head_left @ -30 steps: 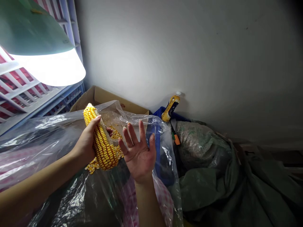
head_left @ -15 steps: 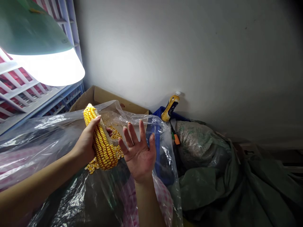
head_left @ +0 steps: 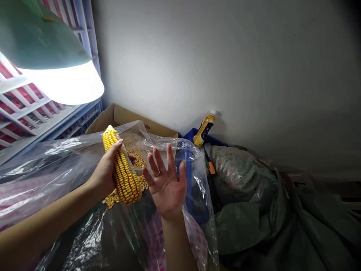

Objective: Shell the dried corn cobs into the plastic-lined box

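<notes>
The left hand (head_left: 105,171) was wrapped around a yellow corn cob (head_left: 122,169), thumb across its front and fingers (head_left: 131,156) curled behind, holding it upright and tilted slightly left above a clear plastic sheet (head_left: 64,158) on which loose corn kernels (head_left: 138,162) lay heaped. Just to its right, the right hand (head_left: 168,184) was raised palm-up with all its fingers (head_left: 170,156) spread wide, holding nothing and not touching the cob. Behind them stood a cardboard box (head_left: 121,114), a yellow drink bottle (head_left: 205,128) leaned against the white wall (head_left: 225,56), and a lit green-shaded lamp (head_left: 47,56) hung at upper left.
</notes>
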`<state>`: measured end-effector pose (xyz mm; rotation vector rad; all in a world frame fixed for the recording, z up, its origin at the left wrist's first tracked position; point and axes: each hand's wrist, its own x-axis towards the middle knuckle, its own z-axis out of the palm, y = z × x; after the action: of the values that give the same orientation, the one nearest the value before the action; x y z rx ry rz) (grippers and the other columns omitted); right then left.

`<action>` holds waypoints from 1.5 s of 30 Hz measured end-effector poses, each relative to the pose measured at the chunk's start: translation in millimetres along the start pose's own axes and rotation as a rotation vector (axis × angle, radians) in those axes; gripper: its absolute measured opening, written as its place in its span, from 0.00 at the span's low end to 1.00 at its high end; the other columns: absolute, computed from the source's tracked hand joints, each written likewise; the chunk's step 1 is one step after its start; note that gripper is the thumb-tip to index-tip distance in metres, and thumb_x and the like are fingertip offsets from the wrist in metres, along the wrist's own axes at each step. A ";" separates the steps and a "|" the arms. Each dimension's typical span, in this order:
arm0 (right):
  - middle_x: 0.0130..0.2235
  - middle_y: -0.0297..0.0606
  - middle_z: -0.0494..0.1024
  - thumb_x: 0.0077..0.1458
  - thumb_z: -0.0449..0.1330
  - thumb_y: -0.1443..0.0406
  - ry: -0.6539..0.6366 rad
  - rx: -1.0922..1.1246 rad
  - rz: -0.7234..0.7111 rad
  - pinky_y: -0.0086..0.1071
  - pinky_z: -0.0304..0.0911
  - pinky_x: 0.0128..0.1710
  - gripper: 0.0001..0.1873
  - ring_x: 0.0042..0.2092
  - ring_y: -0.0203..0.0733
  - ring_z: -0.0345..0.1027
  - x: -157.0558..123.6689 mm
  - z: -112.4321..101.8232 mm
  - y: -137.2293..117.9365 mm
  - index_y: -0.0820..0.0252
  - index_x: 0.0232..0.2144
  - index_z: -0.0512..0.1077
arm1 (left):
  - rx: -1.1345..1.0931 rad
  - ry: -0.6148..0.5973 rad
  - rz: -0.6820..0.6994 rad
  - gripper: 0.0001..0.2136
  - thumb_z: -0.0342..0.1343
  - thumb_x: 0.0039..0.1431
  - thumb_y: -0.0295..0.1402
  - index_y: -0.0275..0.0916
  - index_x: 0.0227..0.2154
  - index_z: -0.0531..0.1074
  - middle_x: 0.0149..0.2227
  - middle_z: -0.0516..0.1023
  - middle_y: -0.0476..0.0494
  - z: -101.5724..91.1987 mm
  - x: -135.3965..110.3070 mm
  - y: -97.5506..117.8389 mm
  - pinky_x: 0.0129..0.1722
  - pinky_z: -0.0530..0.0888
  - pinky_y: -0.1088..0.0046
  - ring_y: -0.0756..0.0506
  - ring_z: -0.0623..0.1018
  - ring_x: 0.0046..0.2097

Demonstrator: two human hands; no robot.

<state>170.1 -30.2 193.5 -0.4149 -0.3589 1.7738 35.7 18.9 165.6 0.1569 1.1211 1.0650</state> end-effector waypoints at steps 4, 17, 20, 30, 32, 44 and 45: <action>0.50 0.32 0.69 0.56 0.35 0.48 0.006 0.003 0.009 0.38 0.54 0.52 0.28 0.53 0.38 0.60 0.3 0.7 0.7 0.46 0.53 0.58 | 0.006 0.005 -0.037 0.15 0.57 0.42 0.48 0.42 0.27 0.68 0.21 0.75 0.45 0.3 -1.1 0.4 0.20 0.75 0.66 0.43 0.75 0.22; 0.49 0.33 0.70 0.56 0.35 0.48 0.036 -0.053 0.006 0.41 0.53 0.53 0.28 0.53 0.40 0.61 0.6 0.9 0.9 0.46 0.53 0.59 | 0.015 0.020 -0.045 0.15 0.56 0.42 0.48 0.42 0.26 0.68 0.21 0.75 0.44 0.5 -0.8 0.7 0.18 0.75 0.66 0.42 0.75 0.21; 0.49 0.33 0.70 0.56 0.34 0.48 0.033 -0.053 0.005 0.41 0.53 0.53 0.28 0.53 0.39 0.60 0.6 1.4 1.0 0.46 0.52 0.59 | 0.016 0.012 -0.021 0.14 0.56 0.42 0.47 0.42 0.26 0.68 0.22 0.75 0.45 0.7 -0.8 0.4 0.18 0.75 0.66 0.43 0.75 0.22; 0.50 0.34 0.69 0.55 0.36 0.48 0.031 -0.085 -0.003 0.46 0.50 0.54 0.28 0.52 0.40 0.61 0.4 -0.3 0.7 0.47 0.53 0.58 | 0.018 0.002 -0.027 0.14 0.57 0.42 0.48 0.44 0.27 0.67 0.22 0.75 0.47 0.3 1.0 -0.1 0.20 0.75 0.67 0.43 0.76 0.23; 0.50 0.35 0.69 0.55 0.37 0.48 0.028 -0.093 -0.008 0.47 0.50 0.54 0.28 0.52 0.41 0.61 0.5 -1.0 0.7 0.47 0.53 0.58 | 0.018 0.002 -0.040 0.14 0.56 0.42 0.48 0.44 0.27 0.67 0.22 0.75 0.47 -0.4 1.5 0.1 0.20 0.75 0.67 0.43 0.76 0.23; 0.50 0.36 0.69 0.54 0.39 0.47 0.065 -0.102 0.003 0.45 0.52 0.53 0.28 0.51 0.39 0.62 0.5 1.4 0.5 0.47 0.53 0.58 | 0.009 0.018 -0.028 0.12 0.56 0.43 0.45 0.43 0.26 0.67 0.22 0.75 0.45 2.5 -2.2 0.9 0.19 0.75 0.66 0.42 0.76 0.23; 0.50 0.36 0.69 0.54 0.39 0.47 0.071 -0.106 0.002 0.46 0.52 0.53 0.28 0.51 0.39 0.62 0.5 1.3 0.5 0.47 0.53 0.58 | 0.009 0.019 -0.029 0.12 0.56 0.43 0.46 0.43 0.26 0.67 0.22 0.75 0.45 2.5 -2.2 0.9 0.19 0.75 0.67 0.42 0.76 0.24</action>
<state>168.9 -29.8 194.4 -0.5527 -0.4038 1.7425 37.0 18.7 168.7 0.1375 1.1420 1.0376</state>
